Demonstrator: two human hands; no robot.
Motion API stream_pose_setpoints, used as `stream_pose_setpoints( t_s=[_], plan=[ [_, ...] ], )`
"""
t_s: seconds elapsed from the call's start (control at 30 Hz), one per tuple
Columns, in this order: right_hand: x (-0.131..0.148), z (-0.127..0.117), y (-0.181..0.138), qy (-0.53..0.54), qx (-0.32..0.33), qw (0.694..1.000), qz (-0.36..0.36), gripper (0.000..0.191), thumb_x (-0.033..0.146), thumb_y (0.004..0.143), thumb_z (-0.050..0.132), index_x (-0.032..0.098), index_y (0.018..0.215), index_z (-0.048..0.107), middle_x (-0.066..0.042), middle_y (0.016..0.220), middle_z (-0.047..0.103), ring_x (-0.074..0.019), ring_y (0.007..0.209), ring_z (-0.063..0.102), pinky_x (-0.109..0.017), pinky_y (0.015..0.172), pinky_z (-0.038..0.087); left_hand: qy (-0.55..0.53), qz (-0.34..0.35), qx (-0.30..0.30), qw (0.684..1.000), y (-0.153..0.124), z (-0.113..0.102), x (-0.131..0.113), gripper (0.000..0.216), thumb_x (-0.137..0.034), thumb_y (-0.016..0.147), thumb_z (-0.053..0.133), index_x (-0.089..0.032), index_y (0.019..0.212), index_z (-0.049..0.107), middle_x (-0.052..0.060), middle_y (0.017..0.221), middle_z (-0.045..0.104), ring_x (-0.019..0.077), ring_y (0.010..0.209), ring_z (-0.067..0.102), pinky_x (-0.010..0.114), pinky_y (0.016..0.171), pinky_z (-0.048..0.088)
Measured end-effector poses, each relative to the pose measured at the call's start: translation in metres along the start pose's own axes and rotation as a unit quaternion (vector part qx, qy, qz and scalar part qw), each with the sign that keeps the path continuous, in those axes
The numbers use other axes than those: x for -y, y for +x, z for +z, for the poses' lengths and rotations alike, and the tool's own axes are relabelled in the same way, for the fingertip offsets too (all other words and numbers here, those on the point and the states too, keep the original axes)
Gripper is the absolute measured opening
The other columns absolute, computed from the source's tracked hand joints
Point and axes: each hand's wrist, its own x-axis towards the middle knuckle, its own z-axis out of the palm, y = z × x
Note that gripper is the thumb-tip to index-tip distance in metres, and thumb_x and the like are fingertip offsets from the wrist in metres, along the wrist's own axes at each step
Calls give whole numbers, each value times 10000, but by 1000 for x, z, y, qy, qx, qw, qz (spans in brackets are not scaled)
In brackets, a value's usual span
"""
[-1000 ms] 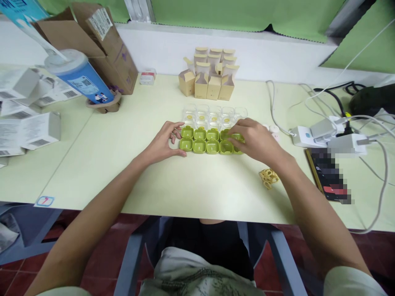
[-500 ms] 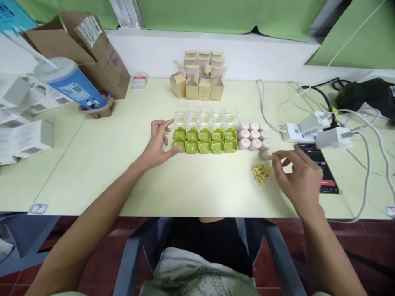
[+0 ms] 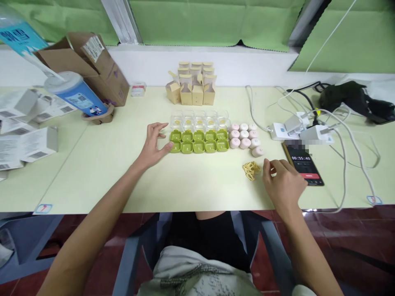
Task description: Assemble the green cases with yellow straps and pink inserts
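Two rows of green square lids (image 3: 199, 141) lie in the middle of the pale table (image 3: 108, 164). Behind them stands a row of clear square cups (image 3: 199, 119). Several pink round pieces (image 3: 244, 137) sit to the right of the green lids. My left hand (image 3: 153, 144) rests open, its fingertips touching the left end of the green rows. My right hand (image 3: 284, 185) lies near the front edge with fingers loosely curled and nothing in them, just right of a small pile of yellow rubber bands (image 3: 251, 169).
Small tan cartons (image 3: 193, 84) stand at the back. A brown cardboard box (image 3: 89, 65) and a blue cylinder (image 3: 75, 94) are at the left, with white boxes (image 3: 27, 135) beyond. A phone (image 3: 304, 164), a power strip (image 3: 296, 131) and cables lie at the right.
My right hand left the green lids, swept right past the pink pieces and drew back toward the front edge beside the rubber bands. My left hand stayed at the left end.
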Motion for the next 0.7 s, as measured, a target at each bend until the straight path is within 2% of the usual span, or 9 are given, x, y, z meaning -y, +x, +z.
stream_pose_setpoints(
  t_s=[0.07,0.17,0.23,0.3,0.4,0.5,0.6,0.7],
  plan=[
    [-8,9,3,48,-27,998,-14,489,387,1129,529,214,675,578,-70,698,699,-161,585,527,-326,573,266,2,3,-13,1000,0,0,1,812,-807,1030,600,-251,1611,485,167,1518,448,304,1464,538,526,1216,577],
    [-14,22,1,143,-75,985,-68,580,384,1101,564,255,568,374,14,491,459,-118,470,385,-318,544,267,7,-5,-37,999,1,3,5,769,-826,1051,532,-262,1574,512,165,1513,487,304,1465,560,529,1195,595],
    [-16,29,-1,181,-101,972,-108,598,380,1108,566,254,561,360,41,467,386,-102,440,346,-314,523,250,12,-18,-62,998,1,4,8,722,-825,1066,495,-270,1525,555,167,1490,526,304,1435,594,517,1157,615],
    [-16,35,-4,197,-118,963,-142,515,367,1107,606,229,622,499,45,496,458,-99,439,410,-291,513,281,13,-33,-85,996,1,5,11,672,-808,1083,477,-265,1457,607,162,1448,576,298,1377,639,495,1105,634],
    [-19,40,-5,209,-136,954,-166,254,363,1085,697,177,915,727,31,588,626,-110,458,537,-252,518,391,5,-54,-103,993,1,5,14,621,-781,1093,494,-252,1377,654,143,1371,631,270,1269,687,455,1043,646],
    [-24,44,-4,212,-156,950,-166,219,381,1081,726,172,1033,767,-10,671,742,-126,463,598,-254,515,445,-1,-66,-115,991,1,5,15,584,-755,1088,541,-247,1343,674,135,1346,625,246,1198,704,422,989,652],
    [-28,47,-4,205,-143,954,-163,273,449,1074,735,196,974,754,-50,728,803,-153,479,651,-270,506,468,0,-66,-123,990,1,6,15,561,-730,1084,574,-239,1334,681,133,1332,609,233,1157,711,405,955,654],
    [-30,48,-6,208,-123,957,-159,298,482,1058,732,211,934,739,-58,700,792,-170,460,644,-289,492,463,6,-64,-122,990,1,6,16,523,-699,1092,587,-243,1330,680,128,1331,608,222,1138,712,396,951,650]
  ],
)
